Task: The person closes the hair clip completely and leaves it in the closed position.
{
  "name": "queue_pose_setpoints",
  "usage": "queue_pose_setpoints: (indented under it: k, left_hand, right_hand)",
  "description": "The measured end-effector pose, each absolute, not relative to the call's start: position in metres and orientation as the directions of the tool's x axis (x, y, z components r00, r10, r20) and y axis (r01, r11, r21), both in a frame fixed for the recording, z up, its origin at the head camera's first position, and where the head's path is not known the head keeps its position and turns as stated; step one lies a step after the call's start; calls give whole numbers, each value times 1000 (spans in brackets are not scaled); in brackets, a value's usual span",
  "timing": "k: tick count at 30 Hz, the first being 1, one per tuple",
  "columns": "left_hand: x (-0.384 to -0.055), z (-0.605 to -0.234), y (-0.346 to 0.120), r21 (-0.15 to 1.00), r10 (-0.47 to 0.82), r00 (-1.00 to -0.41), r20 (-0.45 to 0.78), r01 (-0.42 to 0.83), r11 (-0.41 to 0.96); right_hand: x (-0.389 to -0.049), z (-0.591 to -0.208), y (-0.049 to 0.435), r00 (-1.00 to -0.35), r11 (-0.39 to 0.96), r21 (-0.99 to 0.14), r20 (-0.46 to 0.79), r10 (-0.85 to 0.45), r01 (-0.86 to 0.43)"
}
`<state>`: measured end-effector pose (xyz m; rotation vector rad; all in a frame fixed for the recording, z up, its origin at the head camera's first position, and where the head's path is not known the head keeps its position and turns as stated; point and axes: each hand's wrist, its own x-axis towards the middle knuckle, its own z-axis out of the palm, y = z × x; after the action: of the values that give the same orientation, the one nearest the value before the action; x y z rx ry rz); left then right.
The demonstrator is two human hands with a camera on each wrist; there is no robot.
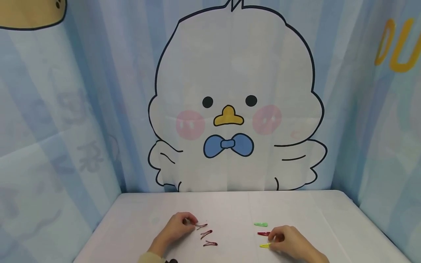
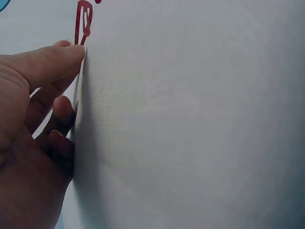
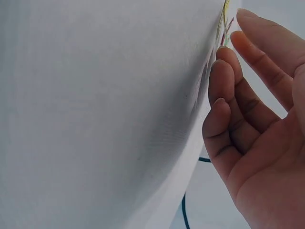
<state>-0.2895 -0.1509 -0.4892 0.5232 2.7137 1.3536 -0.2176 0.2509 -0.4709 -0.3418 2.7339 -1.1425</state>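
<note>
My left hand (image 1: 179, 227) pinches the tail end of a dark red snap hair clip (image 2: 84, 19) between thumb and finger, at the left of the table. Two more dark red hair clips, a middle one (image 1: 206, 234) and a nearer one (image 1: 210, 243), lie just below it with their prongs spread. On the right side, my right hand (image 1: 289, 241) hovers low at the end of a yellow hair clip (image 1: 264, 246), thumb and forefinger apart in the right wrist view. A red hair clip (image 1: 263, 233), partly behind the fingers, and a green hair clip (image 1: 261, 224) lie beyond the yellow one.
The white table (image 1: 230, 208) ends at a curtain (image 1: 230, 171) printed with a large cartoon chick. More curtain hangs along both sides. A small dark round object (image 1: 173, 260) shows at the bottom edge near the left sleeve (image 1: 151, 258).
</note>
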Motion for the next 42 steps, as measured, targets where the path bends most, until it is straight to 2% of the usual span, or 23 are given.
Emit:
queue_pose_setpoints:
  k: [8,15,19,31,42]
  left_hand:
    - [-292,-489,-149,752,351,-927,129,323,575]
    - [-293,-488,-148,734,350,-927,134,330,594]
    - [-293,-486,-147,731,352,-929,111,317,605]
    - [-285,-480,-146,780,305,-948,93,260,569]
    - [-279,-476,-142,865,302,-949,92,227,448]
  right_hand:
    - [-219,-458,248,-972,700,-701,-43,-231,-135]
    - [-219,-449,248,-958,686,-688,43,-284,-235]
    - [-218,-445,246,-959,674,-702,45,-279,-229]
    - [-214,-439,235,-956,626,-741,74,-283,-243]
    - [-208,-435,228,-962,608,-756,105,-252,-241]
